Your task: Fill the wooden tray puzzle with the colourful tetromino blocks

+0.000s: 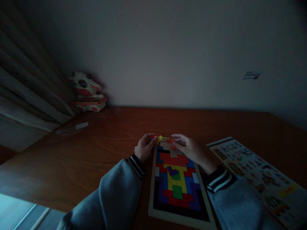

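Observation:
A block puzzle board [151, 204] with a pale wooden frame lies before me, mostly filled with coloured pieces. My left hand [144, 147] is at the far left corner of the board, its fingers closed on a yellow puzzle piece [159, 139]; a bit of red shows by the fingertips. At the far right of the board, my right hand [188, 147] pinches an orange puzzle piece [171, 141]. Bare wood shows at the board's far end, between the hands. One purple piece [172, 171] rests tilted on top of the yellow and green pieces.
A printed pattern sheet [256, 175] lies on the brown table [115, 134] to the right. A cow-shaped toy [87, 91] stands at the back left, near the curtain [28, 76]. A small white strip [82, 125] is on the table's left side. A wall rises behind.

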Available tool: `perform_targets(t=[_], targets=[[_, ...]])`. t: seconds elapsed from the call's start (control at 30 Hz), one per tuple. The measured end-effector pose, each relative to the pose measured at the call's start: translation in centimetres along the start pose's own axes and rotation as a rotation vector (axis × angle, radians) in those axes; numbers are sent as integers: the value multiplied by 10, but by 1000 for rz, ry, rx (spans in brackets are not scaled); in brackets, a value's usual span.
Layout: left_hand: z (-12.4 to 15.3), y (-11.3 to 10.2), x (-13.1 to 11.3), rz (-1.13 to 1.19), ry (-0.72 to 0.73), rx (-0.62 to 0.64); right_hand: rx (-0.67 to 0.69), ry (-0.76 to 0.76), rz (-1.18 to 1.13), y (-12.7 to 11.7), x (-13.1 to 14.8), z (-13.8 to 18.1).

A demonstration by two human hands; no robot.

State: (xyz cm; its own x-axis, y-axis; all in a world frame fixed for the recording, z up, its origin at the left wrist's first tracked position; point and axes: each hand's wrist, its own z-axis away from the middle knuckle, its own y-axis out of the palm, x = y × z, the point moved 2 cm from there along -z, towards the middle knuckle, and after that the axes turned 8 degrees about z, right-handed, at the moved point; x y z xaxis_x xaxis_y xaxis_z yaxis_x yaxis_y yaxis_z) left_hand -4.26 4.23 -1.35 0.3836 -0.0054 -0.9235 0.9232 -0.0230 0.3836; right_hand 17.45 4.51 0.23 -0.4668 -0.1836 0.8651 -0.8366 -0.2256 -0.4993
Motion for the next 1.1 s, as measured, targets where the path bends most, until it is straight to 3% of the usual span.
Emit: perform_targets(t=[0.2,0.43,0.8,0.97,1.1], targets=[[0,0,0,-3,-10,0,-72,-16,15,-5,-2,-4],[3,3,-1,-44,-11,59,-41,-18,13,-21,-16,9],[5,6,-3,-63,8,84,-124,39,18,-21,-16,11],[4,6,-2,-50,3,93,-19,20,-19,-19,-13,13],[4,5,-3,-79,7,93,-64,67,48,-23,-14,12]])
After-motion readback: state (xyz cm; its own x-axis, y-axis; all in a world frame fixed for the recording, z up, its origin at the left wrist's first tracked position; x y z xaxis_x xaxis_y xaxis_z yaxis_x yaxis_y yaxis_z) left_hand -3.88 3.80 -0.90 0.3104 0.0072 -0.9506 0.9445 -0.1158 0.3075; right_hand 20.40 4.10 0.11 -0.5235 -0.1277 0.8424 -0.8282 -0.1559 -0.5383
